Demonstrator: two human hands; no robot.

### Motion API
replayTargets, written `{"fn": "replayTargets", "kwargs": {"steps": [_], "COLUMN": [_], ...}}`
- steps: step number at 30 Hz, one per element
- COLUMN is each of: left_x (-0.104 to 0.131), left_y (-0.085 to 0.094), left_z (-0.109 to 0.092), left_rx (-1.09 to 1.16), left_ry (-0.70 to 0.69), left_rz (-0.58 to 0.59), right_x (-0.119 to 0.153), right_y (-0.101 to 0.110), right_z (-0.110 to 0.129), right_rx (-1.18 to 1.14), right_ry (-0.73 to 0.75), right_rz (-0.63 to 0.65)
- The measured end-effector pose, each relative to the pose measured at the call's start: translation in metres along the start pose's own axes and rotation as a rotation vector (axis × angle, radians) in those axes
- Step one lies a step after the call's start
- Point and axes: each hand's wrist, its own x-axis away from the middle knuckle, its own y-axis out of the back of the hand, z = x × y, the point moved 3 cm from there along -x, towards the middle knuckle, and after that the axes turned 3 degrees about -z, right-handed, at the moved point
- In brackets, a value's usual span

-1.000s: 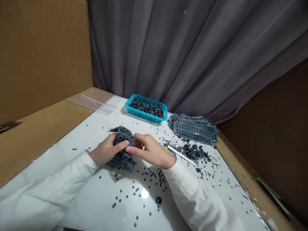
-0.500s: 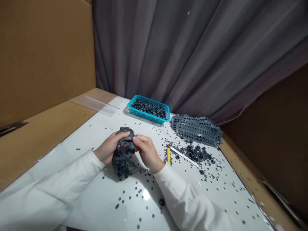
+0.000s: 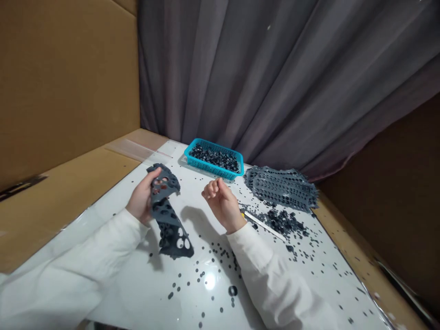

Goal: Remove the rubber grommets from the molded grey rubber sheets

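My left hand (image 3: 141, 198) grips the upper end of a dark grey perforated rubber sheet (image 3: 163, 208), its thumb lying over the top edge. The sheet hangs curved and twisted above the white table, with open holes at both ends and round rubber parts still attached along its lower half. My right hand (image 3: 223, 204) is apart from the sheet, to its right, palm partly turned up. Its fingers are curled in towards the thumb; whether a small piece lies inside is hidden.
A blue basket (image 3: 215, 167) of small black parts stands at the back. To its right lies a stack of perforated grey sheets (image 3: 282, 187), with a pile of black pieces (image 3: 283, 222) in front. A white strip (image 3: 264, 225) lies by the pile. Small black discs dot the white table (image 3: 137, 293).
My right hand has come off the sheet and moved right and slightly up. My left hand has shifted left with the sheet, which now hangs more unfolded.
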Motion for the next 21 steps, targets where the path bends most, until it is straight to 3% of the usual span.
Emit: {"fn": "replayTargets", "kwargs": {"steps": [2, 4, 7, 12, 17, 21], "left_x": [0.004, 0.009, 0.014, 0.012, 0.011, 0.011], "left_y": [-0.007, -0.014, -0.017, -0.008, -0.007, -0.01], "left_z": [0.007, 0.012, 0.018, 0.024, 0.028, 0.026], "left_rx": [0.034, -0.048, -0.178, -0.319, -0.316, -0.381], "left_ry": [-0.025, -0.106, -0.203, -0.266, -0.276, -0.283], "left_rz": [0.004, 0.08, 0.195, 0.252, 0.258, 0.23], "right_x": [0.003, 0.008, 0.017, 0.022, 0.021, 0.021], "right_y": [0.0, -0.006, -0.019, -0.033, -0.031, -0.031], "right_z": [0.004, 0.01, 0.018, 0.019, 0.012, 0.02], "right_rx": [0.134, 0.318, 0.572, 0.875, 0.966, 0.945], "right_ry": [0.011, 0.033, 0.072, 0.142, 0.138, 0.22], "right_rz": [0.114, 0.194, 0.203, 0.232, 0.262, 0.237]}}
